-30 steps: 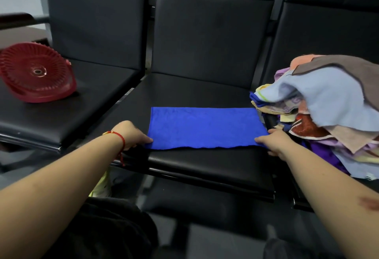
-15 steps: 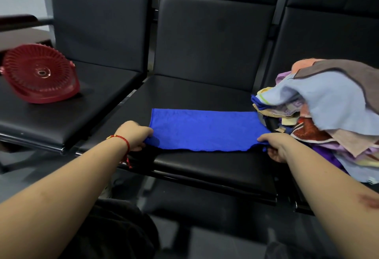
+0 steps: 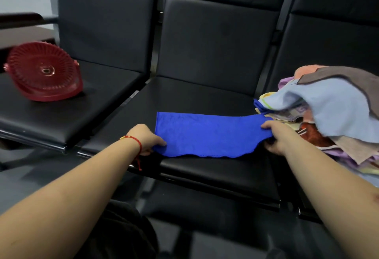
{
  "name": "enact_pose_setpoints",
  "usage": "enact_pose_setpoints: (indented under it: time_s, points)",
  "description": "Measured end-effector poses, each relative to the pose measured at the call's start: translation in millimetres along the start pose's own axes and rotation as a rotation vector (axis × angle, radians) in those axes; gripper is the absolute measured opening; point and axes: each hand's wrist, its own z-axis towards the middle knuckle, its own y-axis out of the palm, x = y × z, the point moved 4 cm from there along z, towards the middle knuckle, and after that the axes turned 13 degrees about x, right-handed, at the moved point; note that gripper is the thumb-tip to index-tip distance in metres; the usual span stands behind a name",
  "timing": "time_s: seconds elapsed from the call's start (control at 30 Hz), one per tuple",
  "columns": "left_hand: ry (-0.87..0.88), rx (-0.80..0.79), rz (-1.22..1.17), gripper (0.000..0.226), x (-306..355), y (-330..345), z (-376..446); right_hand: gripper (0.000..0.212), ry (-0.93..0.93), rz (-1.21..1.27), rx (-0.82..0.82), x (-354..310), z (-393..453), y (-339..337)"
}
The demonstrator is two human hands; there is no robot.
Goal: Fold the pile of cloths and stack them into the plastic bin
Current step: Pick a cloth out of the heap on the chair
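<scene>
A bright blue cloth (image 3: 207,133) lies folded on the middle black seat (image 3: 205,176), its near edge lifted off the cushion. My left hand (image 3: 146,138) pinches the cloth's near left corner. My right hand (image 3: 275,135) grips its near right corner beside the pile. The pile of mixed cloths (image 3: 332,115) is heaped on the right seat, with a light blue and a brown one on top. The red plastic bin (image 3: 44,72) lies tilted on the left seat, its slotted bottom facing me.
Three black padded chairs stand in a row with upright backrests behind the seats. A dark wooden surface (image 3: 22,35) shows at the far left. My dark-clothed lap (image 3: 119,236) is below the seat's front edge.
Both hands closed on the near corners of the blue cloth and raised its near edge off the seat, moving it away from me. The bin and the pile stayed put.
</scene>
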Motion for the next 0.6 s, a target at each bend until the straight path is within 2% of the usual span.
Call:
enact_pose_setpoints:
  time_s: [0.07, 0.17, 0.23, 0.3, 0.37, 0.47, 0.53, 0.6]
  points:
    - [0.088, 0.057, 0.177, 0.033, 4, 0, -1, 0.023, -0.242, -0.048, 0.012, -13, -12, 20]
    - [0.125, 0.074, 0.196, 0.026, 10, 1, -3, 0.014, -0.539, -0.17, -0.036, -22, -56, 57]
    - [0.089, 0.068, 0.024, 0.021, 13, 3, -3, 0.014, -0.68, -0.222, -0.096, -21, -92, 84]
    - [-0.022, 0.023, -0.3, 0.019, 13, 5, -3, 0.013, -0.777, -0.31, -0.179, -9, -123, 112]
    - [-0.134, -0.053, -0.54, 0.014, 12, 8, -5, 0.018, -0.769, -0.471, -0.335, 18, -143, 137]
    - [-0.149, -0.014, -0.562, 0.014, 6, 5, -2, 0.024, -0.674, -0.666, -0.564, 55, -157, 160]
    - [-0.111, 0.015, -0.531, 0.02, 2, 3, 2, 0.021, -0.679, -0.61, -0.543, 51, -153, 159]
    - [-0.05, 0.009, -0.48, 0.022, 1, 0, 1, 0.012, -0.717, -0.531, -0.434, 37, -139, 150]
